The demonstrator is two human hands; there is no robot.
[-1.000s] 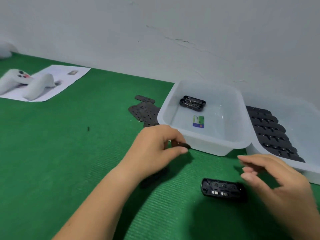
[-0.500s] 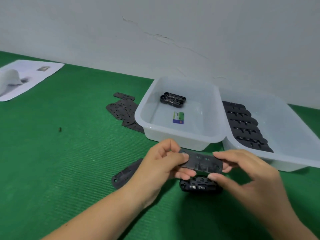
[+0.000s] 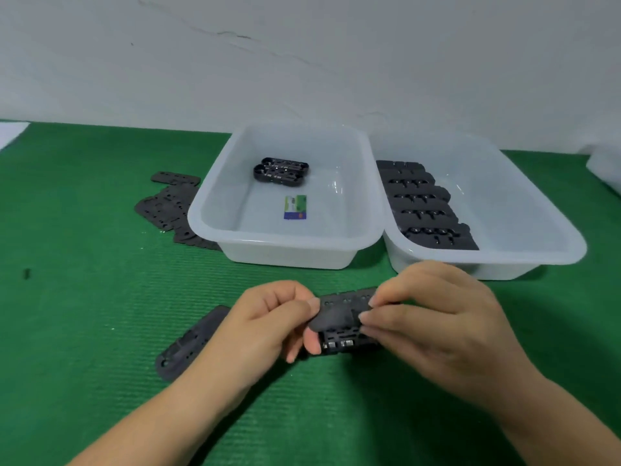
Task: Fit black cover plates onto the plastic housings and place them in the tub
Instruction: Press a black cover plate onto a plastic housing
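Note:
A black cover plate (image 3: pixel 339 309) lies tilted over a black plastic housing (image 3: pixel 341 343) on the green mat. My left hand (image 3: pixel 265 317) pinches the plate's left end and its fingers curl round the housing's left end. My right hand (image 3: pixel 433 317) pinches the plate's right end from above. The white tub (image 3: pixel 285 250) behind them holds two black housings (image 3: pixel 280 171) at its far left and a small coloured label.
A second white tub (image 3: pixel 504 260) on the right holds a row of black housings (image 3: pixel 426 206). Loose cover plates (image 3: pixel 168 206) lie left of the first tub, and one more plate (image 3: pixel 188 348) sits under my left wrist. A wall stands close behind.
Both hands have brought the cover plate down onto the housing, which was lying alone on the mat. The view has shifted right, and the white controller on paper has left the view.

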